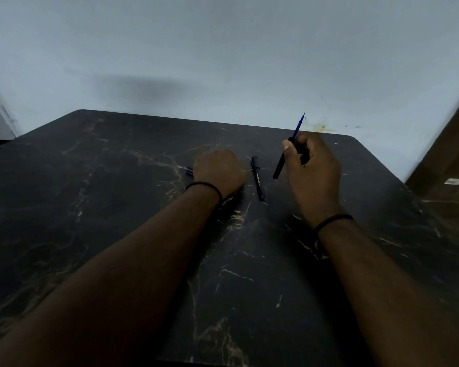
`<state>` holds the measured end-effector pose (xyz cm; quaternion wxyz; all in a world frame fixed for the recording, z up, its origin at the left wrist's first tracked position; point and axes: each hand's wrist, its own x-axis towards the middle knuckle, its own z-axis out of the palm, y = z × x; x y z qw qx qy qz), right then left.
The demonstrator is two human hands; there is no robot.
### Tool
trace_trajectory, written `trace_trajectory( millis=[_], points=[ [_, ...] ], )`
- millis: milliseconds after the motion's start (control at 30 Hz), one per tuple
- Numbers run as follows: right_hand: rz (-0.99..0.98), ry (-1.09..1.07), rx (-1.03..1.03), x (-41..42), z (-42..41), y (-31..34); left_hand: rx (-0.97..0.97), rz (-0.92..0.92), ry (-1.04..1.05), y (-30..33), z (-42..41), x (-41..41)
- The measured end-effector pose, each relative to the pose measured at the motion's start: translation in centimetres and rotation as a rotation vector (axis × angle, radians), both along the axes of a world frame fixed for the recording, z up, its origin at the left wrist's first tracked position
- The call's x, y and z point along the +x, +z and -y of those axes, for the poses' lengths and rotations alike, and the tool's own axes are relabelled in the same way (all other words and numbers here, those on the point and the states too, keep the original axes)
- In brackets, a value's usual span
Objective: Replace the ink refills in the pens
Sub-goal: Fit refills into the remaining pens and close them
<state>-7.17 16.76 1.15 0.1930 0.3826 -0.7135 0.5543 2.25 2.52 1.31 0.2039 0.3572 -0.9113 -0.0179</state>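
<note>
A black pen barrel [281, 165] with a blue ink refill [299, 124] sticking out of its upper end was held off the bench, tilted so that the refill tip pointed up and away toward the wall while the barrel's lower end hung just above the dark surface. The right hand [312, 168] had it, its grip pinching the barrel near the top between thumb and curled fingers, the thumb lying on the side facing the camera. Just to the left of that hand a second black pen [257, 177] lay flat on the bench, lengthwise away from the person, with a small blue tip at its near end and pale lettering along its body. Left of that pen the left hand [219, 169] rested knuckles-up on the bench, its fingers curled under and hidden, so I could not tell whether its grip was pressed together or holding anything. A small blue piece [189, 170] peeked out at the far left side of that hand, touching or nearly touching it; what it was stayed too small and blurred to tell. Each wrist wore a thin black band, left [204, 187] and right [333, 220]. Both forearms reached in from the near edge across the black marble-patterned bench [90, 207] with pale gold veins. Behind it rose a plain pale wall [223, 49] with a yellowish stain [319, 127] near the refill tip.
</note>
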Motion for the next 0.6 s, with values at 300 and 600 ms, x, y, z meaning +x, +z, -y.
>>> trace_trajectory(
  millis=[300, 600],
  points=[
    [-0.013, 0.034, 0.071, 0.2, 0.0, 0.0, 0.34, -0.49, -0.125, 0.8, 0.7, -0.2],
    [0.029, 0.136, 0.321, -0.8, 0.7, -1.3, 1.071, -1.129, -0.14, 0.7, 1.0, -0.2]
  ],
)
